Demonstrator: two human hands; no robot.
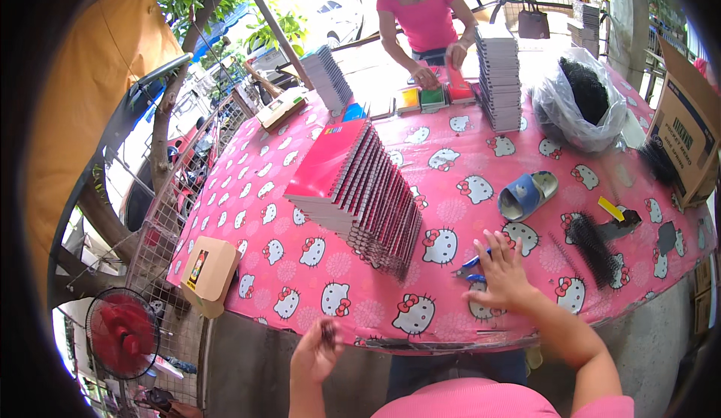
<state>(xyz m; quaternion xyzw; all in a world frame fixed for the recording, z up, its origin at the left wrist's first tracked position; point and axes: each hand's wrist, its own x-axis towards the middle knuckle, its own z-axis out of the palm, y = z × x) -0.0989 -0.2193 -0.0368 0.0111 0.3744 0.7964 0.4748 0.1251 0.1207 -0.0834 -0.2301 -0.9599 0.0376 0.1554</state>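
We see a table (248, 193) in a pink cartoon-cat cloth. On it: slanted row of spiral notebooks (360, 193), tall stack (499, 76), blue sandal (527, 195), black coils (593, 247), clear bag (582, 102), carton (687, 129), blue-handled pliers (473, 266).

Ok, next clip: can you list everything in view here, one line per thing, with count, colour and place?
Tablecloth: one, pink with cartoon cat print, over the table.
Slanted notebook stack: one, pink covers, table centre.
Tall notebook stacks: two, grey-edged, far side.
Colour pads: several, yellow, green, red, by the co-worker.
Plastic bag: one, clear with black coils, far right.
Sandal: one, blue, right of centre.
Loose black coils: a few, near right edge.
Cardboard boxes: two, brown, left edge and far right.
Fan: one, red, lower left.
Co-worker: one, pink top, across the table.
Pliers: one, blue handles, under right hand.
Left hand: fingers pinch a small dark piece.
Right hand: spread on pliers.
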